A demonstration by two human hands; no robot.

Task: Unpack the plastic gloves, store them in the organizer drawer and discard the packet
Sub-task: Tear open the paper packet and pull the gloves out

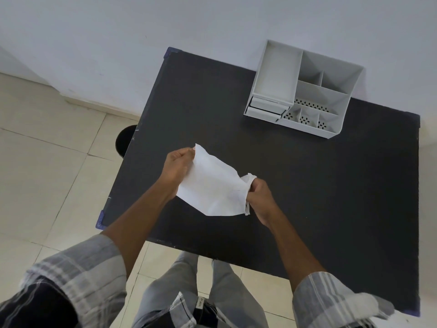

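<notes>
A white packet (211,185) is held above the black table (331,185), between both hands. My left hand (176,170) pinches its far left edge. My right hand (260,195) grips the crumpled white plastic (249,179) sticking out of the packet's right end; I cannot tell whether this is the gloves or the packet's torn mouth. The white organizer (305,91) stands at the table's far right, against the wall. Its two small drawers (266,108) at the front left are pulled slightly out.
A round black bin (124,140) stands on the tiled floor just left of the table, partly hidden by its edge. The organizer has several open compartments, some with perforated bottoms. My legs are at the table's near edge.
</notes>
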